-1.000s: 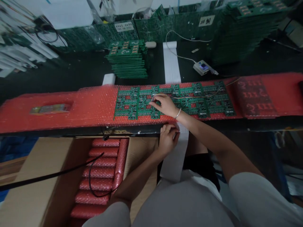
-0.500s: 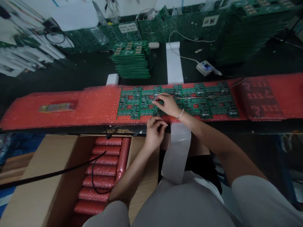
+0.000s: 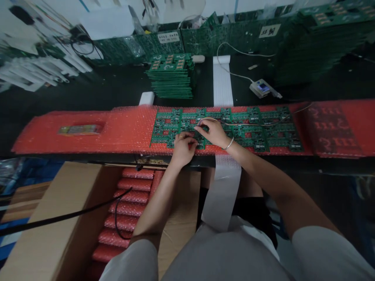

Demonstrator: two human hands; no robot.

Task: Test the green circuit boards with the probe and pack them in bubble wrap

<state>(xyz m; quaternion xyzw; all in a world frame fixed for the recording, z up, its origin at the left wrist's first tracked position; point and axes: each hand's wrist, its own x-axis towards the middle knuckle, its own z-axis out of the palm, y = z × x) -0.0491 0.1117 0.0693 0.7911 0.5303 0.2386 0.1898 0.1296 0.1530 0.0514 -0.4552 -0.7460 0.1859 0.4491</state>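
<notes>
A long panel of green circuit boards lies on red bubble wrap along the bench's near edge. My right hand rests on the panel near its left part, fingers pinched on a thin wire that runs off to the right. My left hand has its fingers curled onto the panel's lower edge just left of the right hand. What the left fingers pinch, if anything, is too small to make out. A white strip of labels hangs from the bench edge down to my lap.
A stack of green boards stands behind the wrap, with a white strip and a small grey device to its right. Taller board stacks fill the back right. Below left, a cardboard box holds red bubble-wrapped rolls.
My left hand rose from the white strip at the bench edge onto the panel, beside my right hand. The right hand stayed on the boards. The view shifted slightly.
</notes>
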